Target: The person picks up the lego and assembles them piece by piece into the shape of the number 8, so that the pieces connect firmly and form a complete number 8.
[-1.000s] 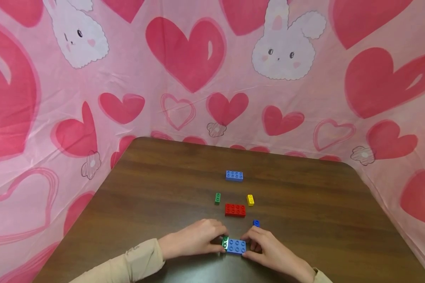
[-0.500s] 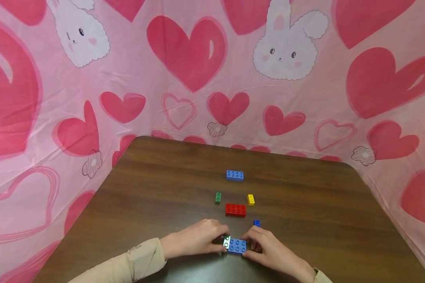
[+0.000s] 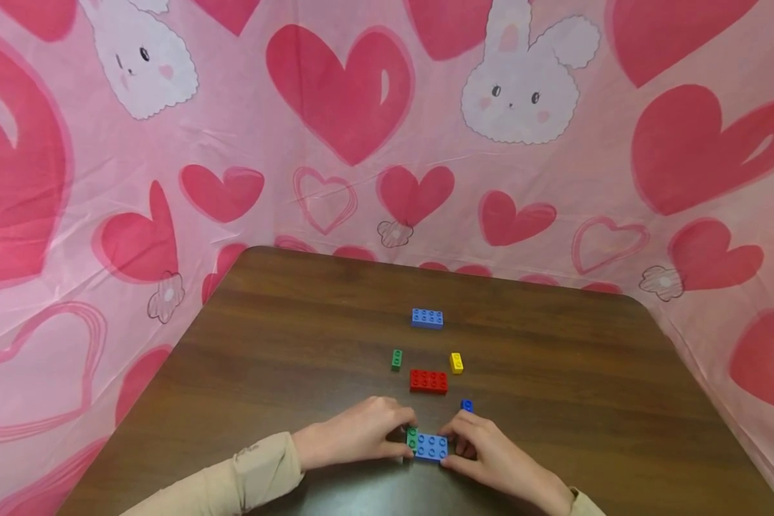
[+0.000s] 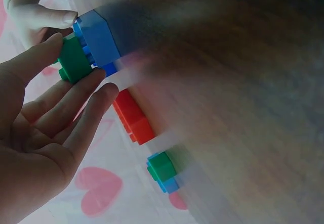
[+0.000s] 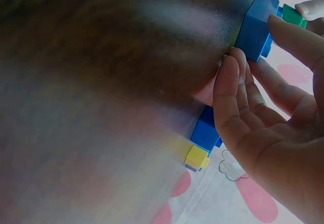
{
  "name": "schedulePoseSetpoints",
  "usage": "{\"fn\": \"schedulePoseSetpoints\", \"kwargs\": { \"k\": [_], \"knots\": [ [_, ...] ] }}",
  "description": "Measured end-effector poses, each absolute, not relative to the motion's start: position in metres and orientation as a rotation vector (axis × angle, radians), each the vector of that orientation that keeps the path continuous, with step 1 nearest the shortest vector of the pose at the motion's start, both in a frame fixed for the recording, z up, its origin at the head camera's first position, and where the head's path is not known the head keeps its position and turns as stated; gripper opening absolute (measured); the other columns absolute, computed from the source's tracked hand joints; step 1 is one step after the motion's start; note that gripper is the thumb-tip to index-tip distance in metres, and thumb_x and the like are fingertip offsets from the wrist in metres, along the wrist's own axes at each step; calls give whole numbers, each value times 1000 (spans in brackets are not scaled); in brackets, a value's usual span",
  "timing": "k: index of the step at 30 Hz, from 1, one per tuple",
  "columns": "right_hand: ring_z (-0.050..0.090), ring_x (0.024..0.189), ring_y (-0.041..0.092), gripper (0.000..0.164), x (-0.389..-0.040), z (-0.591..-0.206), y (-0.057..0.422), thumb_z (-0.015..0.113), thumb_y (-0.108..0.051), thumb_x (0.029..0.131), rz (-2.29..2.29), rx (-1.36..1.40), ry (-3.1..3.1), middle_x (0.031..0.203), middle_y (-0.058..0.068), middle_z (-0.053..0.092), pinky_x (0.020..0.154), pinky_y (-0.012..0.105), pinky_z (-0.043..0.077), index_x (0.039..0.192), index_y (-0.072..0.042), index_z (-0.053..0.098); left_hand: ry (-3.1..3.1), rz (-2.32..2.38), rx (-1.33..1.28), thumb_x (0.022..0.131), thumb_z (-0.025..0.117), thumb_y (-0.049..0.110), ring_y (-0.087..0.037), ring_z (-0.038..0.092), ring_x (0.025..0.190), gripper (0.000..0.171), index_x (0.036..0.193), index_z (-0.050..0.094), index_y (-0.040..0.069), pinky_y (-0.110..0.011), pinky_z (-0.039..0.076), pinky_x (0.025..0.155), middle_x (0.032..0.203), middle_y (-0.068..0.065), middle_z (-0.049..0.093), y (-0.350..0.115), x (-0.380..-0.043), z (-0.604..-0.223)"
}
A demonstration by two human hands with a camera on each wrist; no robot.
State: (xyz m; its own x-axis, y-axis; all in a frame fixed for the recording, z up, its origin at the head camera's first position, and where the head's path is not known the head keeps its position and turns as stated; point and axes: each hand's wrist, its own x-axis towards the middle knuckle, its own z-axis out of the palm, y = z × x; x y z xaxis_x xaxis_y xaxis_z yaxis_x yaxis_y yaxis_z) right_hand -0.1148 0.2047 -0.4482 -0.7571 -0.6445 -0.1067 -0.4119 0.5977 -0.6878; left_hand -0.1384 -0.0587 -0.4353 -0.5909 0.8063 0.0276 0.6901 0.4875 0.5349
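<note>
Near the table's front, a light blue building brick (image 3: 431, 447) lies between the two hands. A small green brick (image 3: 412, 438) is on the studs at its left end; in the left wrist view some blue studs show beside the green brick (image 4: 75, 59). My left hand (image 3: 364, 431) pinches this green brick between thumb and fingers. On the other side my right hand (image 3: 490, 453) grips the right end of the blue brick, thumb at the near side and fingers at the far side, as the right wrist view also shows with the blue brick (image 5: 255, 29). Whether the green brick is fully seated, I cannot tell.
Beyond the hands lie a red brick (image 3: 428, 382), a second small green brick (image 3: 396, 360), a yellow brick (image 3: 456, 363) and another light blue brick (image 3: 427, 318). A small dark blue brick (image 3: 467, 405) sits just past my right fingers. The brown table (image 3: 284, 315) meets a pink heart-printed cloth (image 3: 348, 215).
The green brick in my left fingers has tilted slightly: the bright glare on its top is gone and it shows plain green. Both hands stay in nearly the same place.
</note>
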Motion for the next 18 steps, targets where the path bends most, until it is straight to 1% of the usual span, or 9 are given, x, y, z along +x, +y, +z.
{"fn": "schedulePoseSetpoints", "kwargs": {
  "k": [5, 12, 18],
  "knots": [
    [50, 75, -7, 26, -115, -449, 205, 71, -31, 91, -934, -891, 2513, 93, -6, 56, 63, 15, 48, 109, -14, 67, 2484, 808, 1258, 88, 75, 32, 1, 56, 74, 24, 106, 71, 16, -9, 46, 67, 92, 7, 71, -55, -140, -437],
    [49, 74, -7, 26, -114, -450, 204, 71, -32, 91, -931, -920, 2531, 92, -6, 56, 63, 14, 48, 109, -14, 67, 2476, 832, 1212, 86, 78, 30, -1, 53, 72, 22, 101, 71, 16, -10, 42, 64, 90, 8, 71, -52, -141, -437],
    [49, 74, -7, 26, -114, -450, 204, 71, -33, 91, -938, -932, 2535, 93, -6, 56, 62, 14, 47, 108, -15, 67, 2462, 857, 1179, 86, 78, 28, 0, 55, 74, 23, 104, 72, 15, -9, 45, 67, 92, 8, 72, -52, -140, -436]
  ]
}}
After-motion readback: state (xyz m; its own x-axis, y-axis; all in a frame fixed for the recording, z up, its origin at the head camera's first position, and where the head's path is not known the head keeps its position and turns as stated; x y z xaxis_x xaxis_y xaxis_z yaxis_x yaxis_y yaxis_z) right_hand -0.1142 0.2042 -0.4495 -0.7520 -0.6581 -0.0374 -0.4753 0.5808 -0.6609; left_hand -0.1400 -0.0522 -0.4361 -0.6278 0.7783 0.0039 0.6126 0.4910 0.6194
